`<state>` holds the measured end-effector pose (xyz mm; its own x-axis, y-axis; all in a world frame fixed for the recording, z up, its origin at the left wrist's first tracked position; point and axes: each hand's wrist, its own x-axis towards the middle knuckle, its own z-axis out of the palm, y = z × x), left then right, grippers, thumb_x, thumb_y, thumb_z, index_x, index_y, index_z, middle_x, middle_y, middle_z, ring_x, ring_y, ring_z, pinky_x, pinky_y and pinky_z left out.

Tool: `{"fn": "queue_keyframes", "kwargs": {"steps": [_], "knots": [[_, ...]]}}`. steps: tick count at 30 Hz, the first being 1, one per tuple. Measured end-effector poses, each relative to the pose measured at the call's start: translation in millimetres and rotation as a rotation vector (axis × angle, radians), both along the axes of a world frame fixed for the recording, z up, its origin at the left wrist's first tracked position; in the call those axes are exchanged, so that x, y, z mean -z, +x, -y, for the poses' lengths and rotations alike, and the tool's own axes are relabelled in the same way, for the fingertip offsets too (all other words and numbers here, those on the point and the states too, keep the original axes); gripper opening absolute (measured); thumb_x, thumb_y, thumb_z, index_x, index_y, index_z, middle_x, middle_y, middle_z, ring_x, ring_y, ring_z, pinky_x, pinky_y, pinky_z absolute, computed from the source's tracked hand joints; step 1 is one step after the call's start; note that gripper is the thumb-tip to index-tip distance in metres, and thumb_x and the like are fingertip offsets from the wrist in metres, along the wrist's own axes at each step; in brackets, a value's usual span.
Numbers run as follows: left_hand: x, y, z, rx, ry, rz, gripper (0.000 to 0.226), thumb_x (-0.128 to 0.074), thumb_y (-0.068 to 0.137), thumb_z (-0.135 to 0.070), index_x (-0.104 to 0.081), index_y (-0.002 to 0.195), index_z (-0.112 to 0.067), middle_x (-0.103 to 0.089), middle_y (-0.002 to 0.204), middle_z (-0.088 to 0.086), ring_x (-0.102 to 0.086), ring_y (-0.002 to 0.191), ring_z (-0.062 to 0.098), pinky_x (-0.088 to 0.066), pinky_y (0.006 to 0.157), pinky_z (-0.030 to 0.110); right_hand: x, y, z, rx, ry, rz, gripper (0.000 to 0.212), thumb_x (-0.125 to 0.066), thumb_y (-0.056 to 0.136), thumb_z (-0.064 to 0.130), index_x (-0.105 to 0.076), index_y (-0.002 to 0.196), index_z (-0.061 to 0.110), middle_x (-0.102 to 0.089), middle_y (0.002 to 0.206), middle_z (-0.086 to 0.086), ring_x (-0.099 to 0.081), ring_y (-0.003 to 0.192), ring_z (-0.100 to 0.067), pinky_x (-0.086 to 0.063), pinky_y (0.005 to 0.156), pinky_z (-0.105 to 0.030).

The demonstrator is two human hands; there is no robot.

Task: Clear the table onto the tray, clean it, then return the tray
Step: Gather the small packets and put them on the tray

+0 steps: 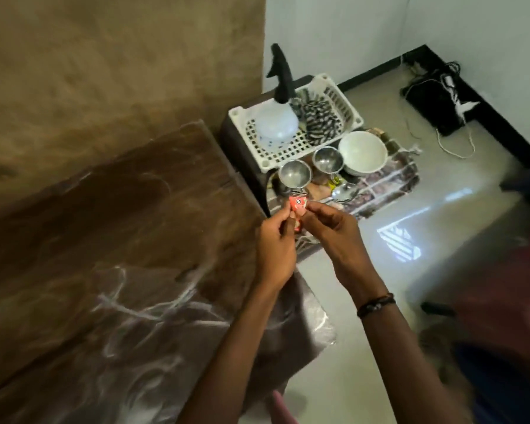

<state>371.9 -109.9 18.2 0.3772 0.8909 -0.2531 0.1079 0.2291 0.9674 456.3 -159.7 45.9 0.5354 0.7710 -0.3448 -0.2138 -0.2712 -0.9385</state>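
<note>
Pinching a small red packet (389,206) between them, the left hand (274,243) and the right hand (334,231) meet just above the near edge of the patterned tray (392,185); the fingertips of both hands are curled onto the packet, the left at its near side, the right at its far side. Beyond the packet, on the tray, stand two steel cups (294,174), with a white bowl (363,151) to their right and a spoon (343,191) lying between the bowl and the hands. Other small items among them are too blurred to tell. Behind the tray sits a white plastic basket (291,151) holding a white spray bottle (277,117) with a black trigger head and a striped black-and-white cloth (318,123). Left of the tray spreads the brown marbled table (104,255), its near end under clear plastic. Right of the tray, on the pale floor, cables (450,96) lie by the wall.
</note>
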Motion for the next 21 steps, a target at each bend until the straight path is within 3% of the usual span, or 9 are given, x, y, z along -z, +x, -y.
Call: {"fn": "queue_keyframes", "kwargs": {"steps": [3,6,8,10,12,15,16,18,21], "knots": [[4,46,12,0.092,0.098,-0.066,0.036,-0.044,0.097,-0.002,-0.053,0.131,-0.004,-0.063,0.12,0.005,-0.061,0.103,0.017,-0.049,0.091,0.019,5,45,14,0.045,-0.013,0.03,0.022,-0.061,0.091,0.007,-0.068,0.11,-0.001,-0.073,0.089,-0.006,-0.067,0.079,-0.008,-0.051,0.07,-0.017],[6,77,18,0.242,0.022,-0.051,0.043,-0.043,0.099,-0.008,-0.041,0.141,-0.01,-0.054,0.136,0.009,-0.054,0.121,0.02,-0.046,0.102,0.037,11,82,26,0.052,-0.04,0.083,0.017,-0.062,0.091,0.011,-0.072,0.101,0.001,-0.072,0.08,-0.004,-0.065,0.073,-0.009,-0.051,0.068,-0.019],[8,89,21,0.337,0.007,-0.062,0.048,-0.044,0.099,-0.014,-0.034,0.145,-0.014,-0.046,0.144,0.002,-0.043,0.129,0.008,-0.038,0.108,0.03,17,107,31,0.113,-0.091,0.138,0.015,-0.063,0.091,0.015,-0.073,0.088,0.005,-0.07,0.074,-0.006,-0.063,0.066,-0.009,-0.05,0.067,-0.02],[12,96,24,0.382,-0.042,-0.071,0.05,-0.044,0.099,-0.014,-0.031,0.147,-0.017,-0.039,0.149,-0.001,-0.036,0.134,0.005,-0.032,0.111,0.027,25,132,31,0.235,-0.195,0.226,0.019,-0.064,0.09,0.017,-0.072,0.074,0.012,-0.067,0.06,0.004,-0.057,0.054,0.0,-0.045,0.06,-0.014],[17,102,27,0.387,-0.081,-0.079,0.05,-0.043,0.098,-0.011,-0.033,0.146,-0.018,-0.039,0.15,-0.001,-0.035,0.137,0.008,-0.031,0.112,0.026,34,154,27,0.331,-0.323,0.311,0.02,-0.062,0.09,0.015,-0.073,0.076,0.006,-0.06,0.049,0.015,-0.051,0.044,0.007,-0.037,0.05,-0.006],[22,108,29,0.374,-0.121,-0.094,0.049,-0.043,0.098,-0.009,-0.035,0.145,-0.018,-0.041,0.149,-0.001,-0.037,0.136,0.009,-0.032,0.106,0.02,48,171,12,0.351,-0.434,0.368,0.017,-0.059,0.089,0.006,-0.071,0.09,-0.004,-0.061,0.059,0.006,-0.051,0.038,0.009,-0.033,0.041,-0.002],[23,110,29,0.372,-0.135,-0.095,0.049,-0.043,0.098,-0.009,-0.035,0.145,-0.017,-0.041,0.149,0.0,-0.037,0.136,0.008,-0.032,0.103,0.017,52,173,6,0.335,-0.467,0.389,0.016,-0.059,0.089,0.006,-0.071,0.095,-0.003,-0.066,0.069,-0.002,-0.056,0.044,0.007,-0.038,0.045,-0.003],[26,113,28,0.37,-0.152,-0.095,0.048,-0.043,0.098,-0.009,-0.036,0.145,-0.017,-0.042,0.148,0.0,-0.038,0.136,0.009,-0.032,0.101,0.015,59,174,-4,0.306,-0.556,0.448,0.021,-0.061,0.088,0.011,-0.069,0.106,0.002,-0.071,0.098,-0.013,-0.069,0.076,-0.013,-0.051,0.068,-0.015],[29,115,26,0.367,-0.152,-0.108,0.047,-0.044,0.098,-0.009,-0.037,0.144,-0.016,-0.043,0.147,0.0,-0.039,0.135,0.01,-0.033,0.103,0.019,68,175,-13,0.279,-0.653,0.536,0.021,-0.061,0.087,0.011,-0.069,0.103,0.001,-0.068,0.109,-0.017,-0.062,0.101,-0.033,-0.047,0.08,-0.032]]}}
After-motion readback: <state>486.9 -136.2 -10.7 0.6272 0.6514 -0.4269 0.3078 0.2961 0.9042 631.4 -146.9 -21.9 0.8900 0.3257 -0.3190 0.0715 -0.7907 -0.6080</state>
